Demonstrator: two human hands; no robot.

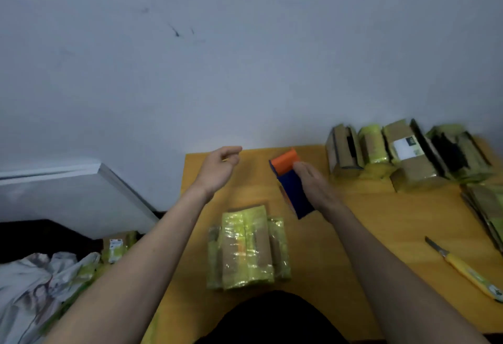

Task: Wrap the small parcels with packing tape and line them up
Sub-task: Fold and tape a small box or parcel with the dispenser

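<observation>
- Yellow-green tape already covers the parcel point(246, 247) nearest the body; it lies flat on the wooden table point(381, 221), between the two forearms, touched by neither hand.
- A yellow-handled knife point(468, 270) lies off to the right on the table, well apart from the parcel.
- Right hand point(313, 183) is wrapped around the blue dispenser point(292, 194), orange front end pointing away, held just above the table beyond the parcel. Whether any tape is pulled out, I can't tell, it's blurry.
- Left hand point(217, 169) hovers over the table's left edge, fingers loosely curled, holding nothing.
- Along the wall on the right is the row point(402, 153) of parcels standing side by side, some taped, some showing bare cardboard.
- My guess at the step: either another strip for the near parcel or it's done and needs moving to the row. For taping, I'd pin the parcel with the free left hand, start the strip on a cardboard patch, and pull straight so it doesn't wrinkle.
- For lining up, set it snug against the row's left end.
</observation>
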